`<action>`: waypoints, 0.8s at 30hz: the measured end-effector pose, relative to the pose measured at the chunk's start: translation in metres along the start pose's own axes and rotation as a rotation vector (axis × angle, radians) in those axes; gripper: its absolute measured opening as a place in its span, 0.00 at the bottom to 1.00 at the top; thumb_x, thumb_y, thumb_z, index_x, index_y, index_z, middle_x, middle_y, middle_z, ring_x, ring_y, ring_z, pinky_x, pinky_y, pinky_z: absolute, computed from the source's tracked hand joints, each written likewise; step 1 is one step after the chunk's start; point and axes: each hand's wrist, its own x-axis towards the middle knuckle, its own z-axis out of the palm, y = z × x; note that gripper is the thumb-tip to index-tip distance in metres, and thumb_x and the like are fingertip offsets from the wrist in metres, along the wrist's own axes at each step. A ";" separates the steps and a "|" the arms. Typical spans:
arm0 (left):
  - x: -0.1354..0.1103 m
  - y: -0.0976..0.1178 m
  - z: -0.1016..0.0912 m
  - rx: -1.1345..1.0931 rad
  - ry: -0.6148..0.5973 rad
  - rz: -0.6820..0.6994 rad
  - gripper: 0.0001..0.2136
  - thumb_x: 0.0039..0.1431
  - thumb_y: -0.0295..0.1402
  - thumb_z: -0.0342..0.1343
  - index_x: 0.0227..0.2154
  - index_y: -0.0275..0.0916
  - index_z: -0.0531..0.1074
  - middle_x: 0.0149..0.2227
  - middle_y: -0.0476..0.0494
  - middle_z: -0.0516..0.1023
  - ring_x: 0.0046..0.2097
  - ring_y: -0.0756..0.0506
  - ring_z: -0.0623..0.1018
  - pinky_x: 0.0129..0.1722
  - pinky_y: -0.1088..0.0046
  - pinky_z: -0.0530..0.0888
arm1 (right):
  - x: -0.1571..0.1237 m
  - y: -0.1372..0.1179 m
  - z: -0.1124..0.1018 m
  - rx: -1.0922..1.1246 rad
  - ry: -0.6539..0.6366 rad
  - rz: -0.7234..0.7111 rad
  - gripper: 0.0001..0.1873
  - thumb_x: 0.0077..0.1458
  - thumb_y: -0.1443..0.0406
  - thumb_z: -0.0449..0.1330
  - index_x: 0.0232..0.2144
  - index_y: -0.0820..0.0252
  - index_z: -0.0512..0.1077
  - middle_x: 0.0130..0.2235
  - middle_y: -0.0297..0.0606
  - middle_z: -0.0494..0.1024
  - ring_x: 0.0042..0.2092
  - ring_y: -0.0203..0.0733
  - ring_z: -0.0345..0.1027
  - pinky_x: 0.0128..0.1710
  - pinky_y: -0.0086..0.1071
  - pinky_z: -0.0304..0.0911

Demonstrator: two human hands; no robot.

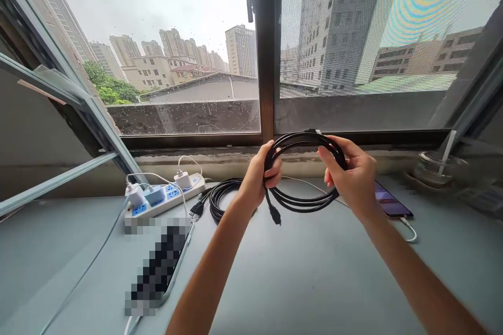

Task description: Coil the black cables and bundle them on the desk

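Observation:
A coiled black cable (304, 204) is held up above the table between my two hands. My left hand (259, 172) is closed round the left side of the coil, its fingers curled through the loop. On the opposite side, my right hand (351, 167) grips the coil between thumb and fingers. One cable plug (275, 215) hangs free below my left hand. Another end shows at the top of the loop, too small to make out well. Behind my left forearm, a second coiled black cable (218, 199) lies on the table, partly hidden.
A white power strip (167, 196) with plugged-in chargers stands at the back left. In front of it lies a pixelated dark device (161, 261) with cords. To the right are a charging phone (391, 200) and a glass jar (436, 167). A window (267, 63) rises behind the table (306, 282).

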 end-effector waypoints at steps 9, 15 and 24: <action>0.005 -0.012 0.004 0.114 0.166 0.220 0.04 0.57 0.31 0.44 0.32 0.39 0.63 0.14 0.59 0.56 0.13 0.57 0.52 0.12 0.84 0.47 | 0.000 0.004 -0.001 -0.194 -0.033 -0.219 0.15 0.57 0.60 0.57 0.46 0.54 0.72 0.37 0.35 0.75 0.26 0.32 0.66 0.20 0.26 0.60; 0.005 -0.028 0.013 0.382 0.245 0.447 0.14 0.58 0.45 0.51 0.40 0.41 0.69 0.16 0.57 0.59 0.17 0.56 0.58 0.17 0.82 0.55 | -0.001 0.005 -0.002 -0.382 0.003 -0.414 0.14 0.61 0.63 0.52 0.45 0.53 0.74 0.38 0.39 0.73 0.37 0.39 0.67 0.30 0.30 0.64; 0.009 -0.020 0.003 0.423 0.298 0.443 0.15 0.48 0.46 0.60 0.25 0.36 0.77 0.14 0.56 0.53 0.18 0.57 0.52 0.16 0.77 0.51 | 0.011 0.031 0.002 -0.290 -0.112 -0.191 0.21 0.57 0.54 0.55 0.50 0.55 0.70 0.47 0.45 0.68 0.38 0.40 0.68 0.30 0.33 0.69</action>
